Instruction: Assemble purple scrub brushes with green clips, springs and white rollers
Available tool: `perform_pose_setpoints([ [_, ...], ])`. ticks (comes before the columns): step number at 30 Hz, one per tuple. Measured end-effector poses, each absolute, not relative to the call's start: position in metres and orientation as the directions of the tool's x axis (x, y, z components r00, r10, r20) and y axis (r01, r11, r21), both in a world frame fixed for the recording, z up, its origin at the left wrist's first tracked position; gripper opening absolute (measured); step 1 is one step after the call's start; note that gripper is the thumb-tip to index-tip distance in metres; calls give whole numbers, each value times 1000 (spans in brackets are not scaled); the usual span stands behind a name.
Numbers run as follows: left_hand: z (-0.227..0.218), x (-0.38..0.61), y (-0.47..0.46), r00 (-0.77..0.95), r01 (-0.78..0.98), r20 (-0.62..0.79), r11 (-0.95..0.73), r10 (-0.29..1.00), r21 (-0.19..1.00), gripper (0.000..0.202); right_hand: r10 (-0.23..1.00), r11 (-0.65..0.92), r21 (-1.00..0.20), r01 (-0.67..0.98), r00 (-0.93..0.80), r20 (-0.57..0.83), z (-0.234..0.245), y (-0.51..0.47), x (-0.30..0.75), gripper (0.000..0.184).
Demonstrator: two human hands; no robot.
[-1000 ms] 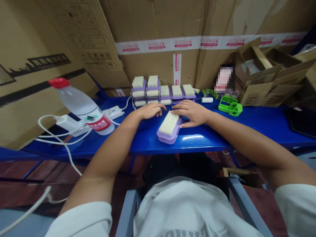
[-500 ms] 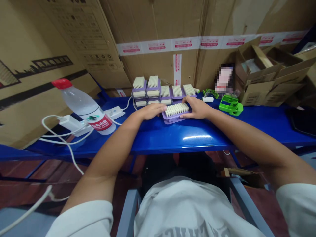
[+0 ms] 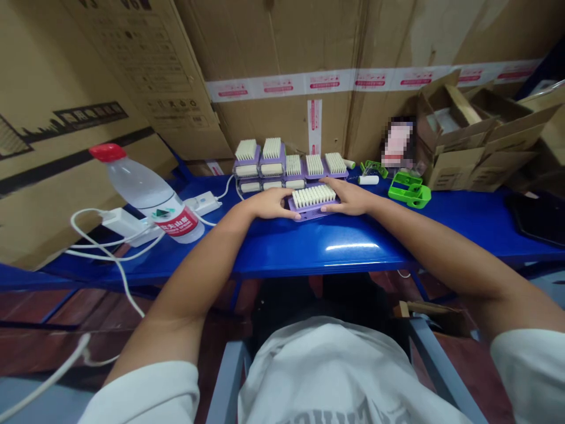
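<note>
A purple scrubbing brush with cream bristles [image 3: 313, 197] lies crosswise on the blue table [image 3: 286, 247], bristles up. My left hand [image 3: 271, 204] grips its left end, and my right hand [image 3: 348, 197] grips its right end. Their fingertips rest against the brush's sides. Just behind it stands a tight group of several matching brushes [image 3: 286, 165], some stacked in pairs. My right fingers are close to the front of that group. The brush's underside is hidden.
A small white cylinder [image 3: 368, 179] and green plastic parts [image 3: 409, 191] lie to the right. A water bottle [image 3: 150, 194] lies left, beside a power strip [image 3: 203, 203] and white cables [image 3: 112, 235]. Cardboard boxes [image 3: 459, 141] stand back right.
The brush has swung from pointing toward me to lying crosswise, and it has moved back toward the group. My hands have closed onto its two ends.
</note>
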State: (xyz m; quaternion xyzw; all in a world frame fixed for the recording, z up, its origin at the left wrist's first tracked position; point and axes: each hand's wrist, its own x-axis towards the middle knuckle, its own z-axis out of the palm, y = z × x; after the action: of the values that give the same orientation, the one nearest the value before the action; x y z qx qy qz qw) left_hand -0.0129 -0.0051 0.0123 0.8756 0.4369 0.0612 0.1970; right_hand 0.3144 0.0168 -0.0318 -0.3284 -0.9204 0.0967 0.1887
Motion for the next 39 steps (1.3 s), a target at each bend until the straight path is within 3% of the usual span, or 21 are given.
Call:
perform_pose_setpoints([
  [11, 12, -15, -5, 617, 739, -65, -548, 785, 391, 90, 656, 735, -378, 562, -731, 188, -28, 31, 340, 135],
  [19, 7, -21, 3, 630, 727, -51, -566, 775, 388, 82, 692, 693, -391, 606, -711, 124, -22, 36, 351, 108],
  [23, 5, -21, 1, 666, 677, -1, -604, 746, 420, 100, 709, 672, -399, 624, -698, 102, -17, 35, 352, 101],
  [26, 6, -19, 0, 656, 686, -5, -594, 755, 420, 110, 718, 638, -489, 595, -689, 98, -13, 36, 358, 103],
  [29, 8, -18, -2, 640, 702, -25, -572, 768, 423, 110, 745, 609, -614, 501, -628, 227, -5, 38, 369, 104],
  [31, 8, -18, -2, 628, 719, -44, -558, 777, 414, 104, 780, 605, -646, 466, -512, 360, 2, 39, 377, 93],
  [36, 9, -18, -2, 598, 757, -67, -536, 799, 373, 94, 809, 533, -603, 593, -148, 569, 14, 41, 392, 49],
  [39, 10, -18, -2, 602, 759, -69, -544, 795, 358, 95, 769, 482, -573, 662, -7, 639, 18, 42, 398, 35],
])
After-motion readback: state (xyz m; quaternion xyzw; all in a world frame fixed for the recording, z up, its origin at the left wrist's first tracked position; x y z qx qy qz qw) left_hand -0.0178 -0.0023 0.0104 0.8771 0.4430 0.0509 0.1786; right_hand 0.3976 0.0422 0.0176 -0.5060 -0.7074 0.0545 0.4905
